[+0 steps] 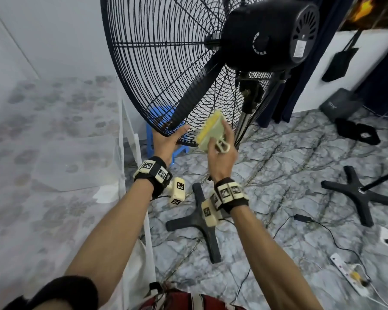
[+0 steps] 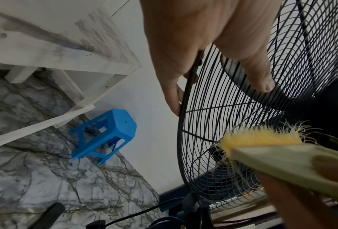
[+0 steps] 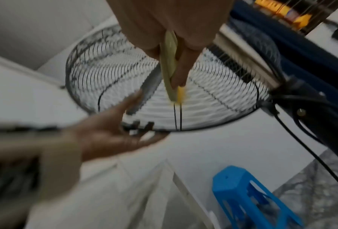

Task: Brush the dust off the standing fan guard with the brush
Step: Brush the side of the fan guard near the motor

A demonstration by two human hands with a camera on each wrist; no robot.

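Note:
The black wire fan guard (image 1: 166, 63) of the standing fan fills the upper middle of the head view. My left hand (image 1: 173, 135) holds its bottom rim from below, palm up. In the left wrist view, the left hand (image 2: 219, 93) has its thumb on the rear wires and its fingers on the far side of the rim of the fan guard (image 2: 213, 124). My right hand (image 1: 222, 142) grips a cream brush (image 1: 211, 130) with yellow bristles. The brush (image 2: 272, 155) points its bristles at the lower guard wires; whether they touch is unclear. The right wrist view is blurred.
The fan's black motor housing (image 1: 267, 34) and pole (image 1: 244, 121) stand right of my hands. A blue plastic stool (image 2: 105, 136) sits on the marble floor behind the guard. Two black cross bases (image 1: 202, 220) (image 1: 358, 195), cables and a power strip (image 1: 347, 271) lie on the floor. A white table (image 1: 54, 153) is at left.

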